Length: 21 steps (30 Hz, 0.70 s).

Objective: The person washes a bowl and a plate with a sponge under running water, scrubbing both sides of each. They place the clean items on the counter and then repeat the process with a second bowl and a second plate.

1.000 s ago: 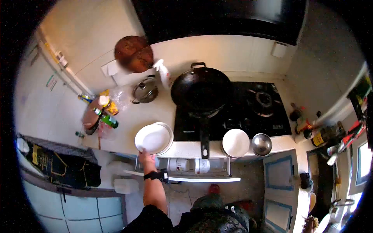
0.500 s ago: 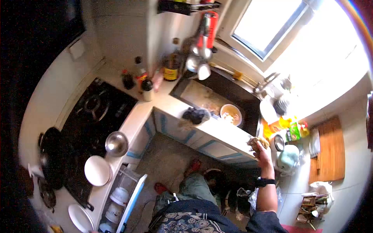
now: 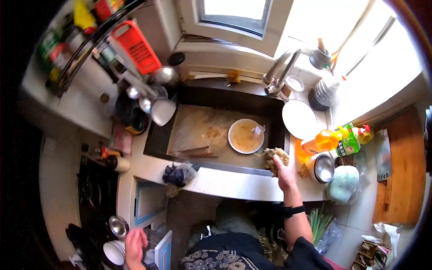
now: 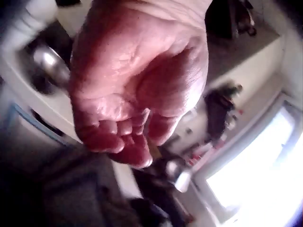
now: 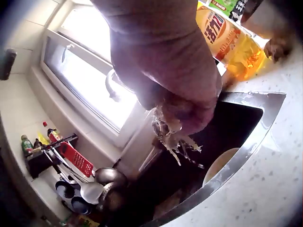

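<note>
My right hand (image 3: 284,173) grips a brown, stringy loofah scrubber (image 3: 272,159) at the right front corner of the sink (image 3: 216,167). In the right wrist view, loose strands of the loofah (image 5: 173,137) poke out below the fingers. Inside the sink a white bowl (image 3: 245,146) holds cloudy yellowish water, and a pair of chopsticks (image 3: 193,152) lies to its left. My left hand (image 3: 136,245) is low at the left, near the stacked white bowls (image 3: 114,253) and a steel bowl (image 3: 119,226). Its palm (image 4: 137,71) shows in the left wrist view, fingers loosely curled around nothing.
Right of the sink stand an orange detergent bottle (image 3: 321,141), a steel bowl (image 3: 323,168) and a white plate (image 3: 299,119). A dark cloth (image 3: 180,174) hangs over the counter's front edge. At the lower left a drawer (image 3: 163,252) is pulled out. The faucet (image 3: 281,72) rises behind the sink.
The view has swung from the stove counter round to the sink. My left hand has left the white bowl it touched one second ago. The right hand keeps the loofah, now at the sink's edge.
</note>
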Each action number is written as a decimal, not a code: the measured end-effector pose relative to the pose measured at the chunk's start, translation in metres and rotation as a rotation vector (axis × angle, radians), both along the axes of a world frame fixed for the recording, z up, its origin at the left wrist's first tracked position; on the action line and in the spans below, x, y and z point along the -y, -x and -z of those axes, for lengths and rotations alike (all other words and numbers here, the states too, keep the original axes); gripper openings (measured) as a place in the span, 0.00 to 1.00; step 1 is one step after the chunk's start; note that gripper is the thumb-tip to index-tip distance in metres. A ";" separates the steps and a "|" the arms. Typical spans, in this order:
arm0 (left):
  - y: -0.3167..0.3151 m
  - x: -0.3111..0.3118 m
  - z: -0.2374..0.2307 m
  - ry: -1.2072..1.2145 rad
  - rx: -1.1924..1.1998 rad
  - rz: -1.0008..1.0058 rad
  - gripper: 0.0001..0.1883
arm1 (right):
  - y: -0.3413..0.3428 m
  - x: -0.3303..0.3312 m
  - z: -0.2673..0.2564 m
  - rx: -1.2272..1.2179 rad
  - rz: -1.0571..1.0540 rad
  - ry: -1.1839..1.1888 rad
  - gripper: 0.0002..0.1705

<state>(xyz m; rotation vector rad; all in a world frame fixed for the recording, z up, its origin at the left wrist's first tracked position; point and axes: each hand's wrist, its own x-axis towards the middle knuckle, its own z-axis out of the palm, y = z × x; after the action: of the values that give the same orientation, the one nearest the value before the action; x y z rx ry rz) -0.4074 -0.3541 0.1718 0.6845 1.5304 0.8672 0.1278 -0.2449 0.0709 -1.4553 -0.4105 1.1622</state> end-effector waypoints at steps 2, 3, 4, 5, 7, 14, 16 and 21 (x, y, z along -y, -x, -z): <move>-0.071 -0.089 -0.032 -0.012 0.032 0.204 0.11 | -0.006 -0.009 0.004 -0.027 0.008 0.065 0.19; -0.107 -0.127 -0.041 -0.049 0.060 0.309 0.12 | -0.010 -0.012 0.015 -0.037 0.009 0.028 0.19; -0.139 -0.161 -0.046 -0.038 0.081 0.420 0.12 | -0.013 -0.014 0.023 -0.046 0.009 -0.009 0.20; -0.172 -0.192 -0.043 -0.041 0.090 0.503 0.12 | -0.016 -0.014 0.024 -0.073 0.000 0.020 0.20; -0.237 -0.245 -0.032 -0.006 0.089 0.561 0.13 | -0.022 -0.013 0.029 -0.094 -0.015 0.004 0.21; -0.349 -0.365 0.144 0.293 -0.170 0.752 0.17 | -0.020 0.000 0.005 -0.139 0.011 0.083 0.20; -0.362 -0.380 0.190 0.362 -0.274 0.759 0.18 | -0.019 0.006 0.001 -0.058 -0.024 0.081 0.20; -0.386 -0.395 0.275 0.505 -0.410 1.007 0.16 | -0.015 0.016 -0.011 -0.094 0.092 0.156 0.22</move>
<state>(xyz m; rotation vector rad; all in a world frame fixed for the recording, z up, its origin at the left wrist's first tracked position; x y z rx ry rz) -0.0214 0.0411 -0.1028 1.1249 1.3990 -0.4249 0.1428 -0.2608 0.0824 -1.5303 -0.1895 1.2047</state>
